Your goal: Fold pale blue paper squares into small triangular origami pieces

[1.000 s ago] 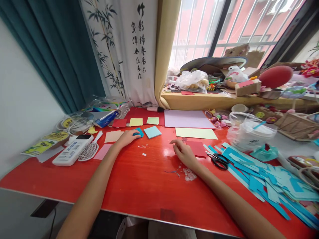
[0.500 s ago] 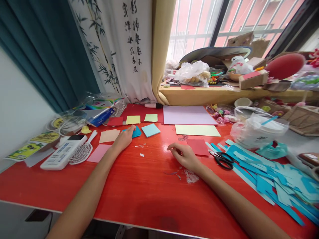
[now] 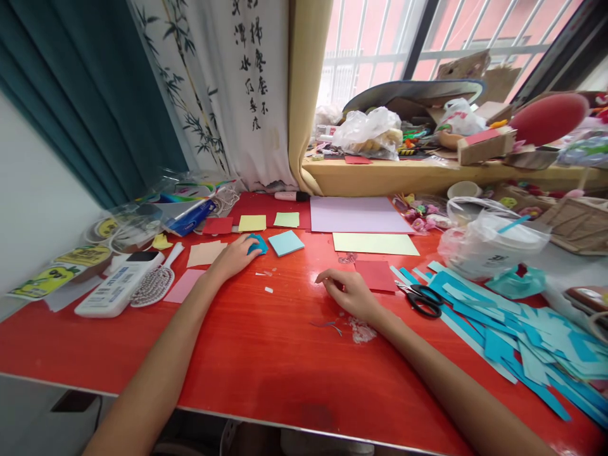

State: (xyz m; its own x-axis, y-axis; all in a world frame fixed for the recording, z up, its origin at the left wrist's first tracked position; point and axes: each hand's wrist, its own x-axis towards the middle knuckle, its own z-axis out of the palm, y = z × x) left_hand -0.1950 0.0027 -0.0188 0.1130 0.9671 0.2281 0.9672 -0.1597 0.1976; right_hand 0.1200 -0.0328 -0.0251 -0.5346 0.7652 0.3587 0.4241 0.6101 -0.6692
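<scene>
My left hand (image 3: 234, 256) is at a small stack of dark blue square paper (image 3: 258, 245), its fingers curled over the stack's left side. The hand covers part of that paper. Just right of it lies a light blue square stack (image 3: 285, 243); a beige stack (image 3: 204, 253) and a pink sheet (image 3: 184, 286) lie to its left. My right hand (image 3: 350, 292) rests on the red table with nothing in it, its fingers loosely bent and the thumb apart. Beside it are a red paper square (image 3: 375, 276) and black-handled scissors (image 3: 422, 299).
Blue paper strips (image 3: 527, 335) spread over the right side of the red table (image 3: 266, 361). A lilac sheet (image 3: 358, 214) and a pale yellow strip (image 3: 375, 243) lie at the back. A hairbrush (image 3: 154, 285) and a white device (image 3: 118, 285) stand left. Paper scraps (image 3: 361, 330) lie near my right wrist.
My left fingers have gone from the stack's upper left corner to lying further over its left side. My right hand stays in place. The view has shifted slightly.
</scene>
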